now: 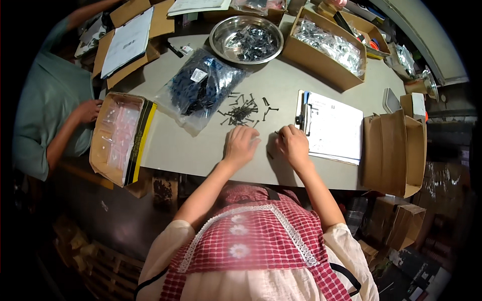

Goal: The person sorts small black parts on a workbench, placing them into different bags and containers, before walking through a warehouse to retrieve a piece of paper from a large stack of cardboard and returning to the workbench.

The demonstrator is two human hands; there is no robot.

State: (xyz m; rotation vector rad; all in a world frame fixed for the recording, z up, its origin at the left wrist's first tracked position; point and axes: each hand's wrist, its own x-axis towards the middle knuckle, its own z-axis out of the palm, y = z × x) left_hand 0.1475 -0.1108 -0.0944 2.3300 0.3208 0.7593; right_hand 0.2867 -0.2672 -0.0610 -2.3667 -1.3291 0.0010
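A: Surface and room?
B: Pale grey bench (191, 158), running out ahead and to both sides of the fingers. Dim floor behind it; slatted wooden pallet (113, 266) low, behind and left of them. Co-worker (60, 115) in a green top, well off to the left.

A: Hands?
B: Left hand (241, 146): fingers loosely bent and parted, nothing visible in them. Right hand (294, 144): fingers bunched, a small dark piece at the tips; cannot tell whether it is pinched.

A: The screws?
B: Dark screws (242, 114), loose heap on the bench, just beyond the left fingers. Clipboard (335, 128) with papers just right of the right fingers.

A: Containers?
B: Clear plastic bag (201, 85) of dark parts, ahead and left of the left fingers. Steel bowl (220, 44) beyond the heap, dark glossy pieces inside. Long carton (316, 65) farther ahead and right, full of shiny clear packets. Yellow-and-black-sided box (144, 140) well left, pinkish clear packets in it. Brown cardboard box (386, 155) right of the clipboard; its inside is partly hidden.
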